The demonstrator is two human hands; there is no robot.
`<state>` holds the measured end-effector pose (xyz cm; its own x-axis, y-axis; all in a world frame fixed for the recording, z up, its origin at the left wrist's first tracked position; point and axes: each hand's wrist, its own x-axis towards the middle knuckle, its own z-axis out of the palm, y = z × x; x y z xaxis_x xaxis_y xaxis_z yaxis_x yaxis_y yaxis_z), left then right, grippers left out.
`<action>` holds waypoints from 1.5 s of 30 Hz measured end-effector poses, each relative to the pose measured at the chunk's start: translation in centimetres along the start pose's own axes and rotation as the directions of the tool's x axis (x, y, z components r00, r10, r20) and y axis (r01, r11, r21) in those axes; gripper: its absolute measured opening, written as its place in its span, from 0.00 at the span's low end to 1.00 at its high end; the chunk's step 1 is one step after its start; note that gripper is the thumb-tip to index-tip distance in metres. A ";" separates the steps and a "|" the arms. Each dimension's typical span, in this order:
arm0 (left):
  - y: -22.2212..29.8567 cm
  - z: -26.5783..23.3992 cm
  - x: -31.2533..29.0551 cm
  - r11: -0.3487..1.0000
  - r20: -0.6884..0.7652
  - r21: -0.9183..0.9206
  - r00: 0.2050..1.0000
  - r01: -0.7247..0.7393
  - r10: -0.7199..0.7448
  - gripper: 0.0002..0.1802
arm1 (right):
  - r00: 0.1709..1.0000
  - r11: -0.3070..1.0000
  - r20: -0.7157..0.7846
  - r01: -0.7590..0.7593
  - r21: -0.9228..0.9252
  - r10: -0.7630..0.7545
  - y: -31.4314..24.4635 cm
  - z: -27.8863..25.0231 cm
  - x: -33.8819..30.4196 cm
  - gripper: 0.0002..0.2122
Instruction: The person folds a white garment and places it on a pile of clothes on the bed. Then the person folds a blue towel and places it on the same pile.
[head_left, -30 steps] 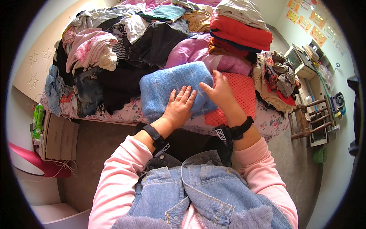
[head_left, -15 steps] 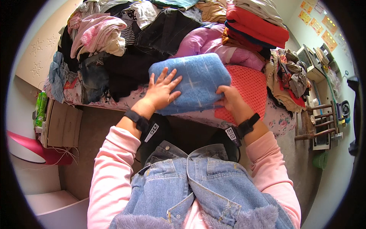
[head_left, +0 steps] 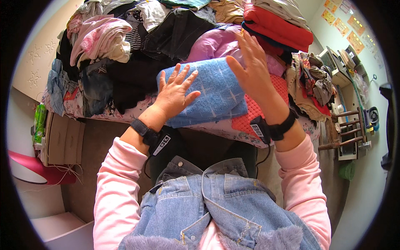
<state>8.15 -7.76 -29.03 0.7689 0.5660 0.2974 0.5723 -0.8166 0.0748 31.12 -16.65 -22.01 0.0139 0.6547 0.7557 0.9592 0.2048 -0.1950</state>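
Observation:
A folded light-blue fleecy cloth with pale lines (head_left: 214,89) lies at the near edge of the bed, partly over a coral textured mat (head_left: 273,89). My left hand (head_left: 177,91) rests flat on the cloth's left side, fingers spread. Over its right end my right hand (head_left: 252,68) is raised, fingers stretched out, holding nothing. Behind the cloth is a shiny lilac padded garment (head_left: 214,43), partly hidden by my right hand. Black fabric (head_left: 133,81) lies to the left of the cloth.
Heaped clothes, including a pink-and-white towel-like piece (head_left: 100,37), fill the bed's left. A stack with a red folded item (head_left: 279,29) stands back right, a smaller pile (head_left: 310,83) nearer. A wooden chair (head_left: 343,131) stands right of the bed, a drawer cabinet (head_left: 64,139) left.
My right hand has let go of the blue cloth's right edge, lifted and opened out, moving up and away from me. My left hand stays on the cloth, which now lies flatter.

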 end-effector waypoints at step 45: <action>-4.3 6.8 -2.6 0.905 -0.046 -0.394 0.980 0.158 -0.192 0.34 | 0.858 0.961 0.478 -0.263 0.090 0.190 3.1 9.4 -7.9 0.34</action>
<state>5.63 -4.94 -36.64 0.6311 0.7062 0.3210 0.5273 -0.6940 0.4903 31.34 -14.37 -34.42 0.0594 0.9481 0.3124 0.8922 0.0900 -0.4426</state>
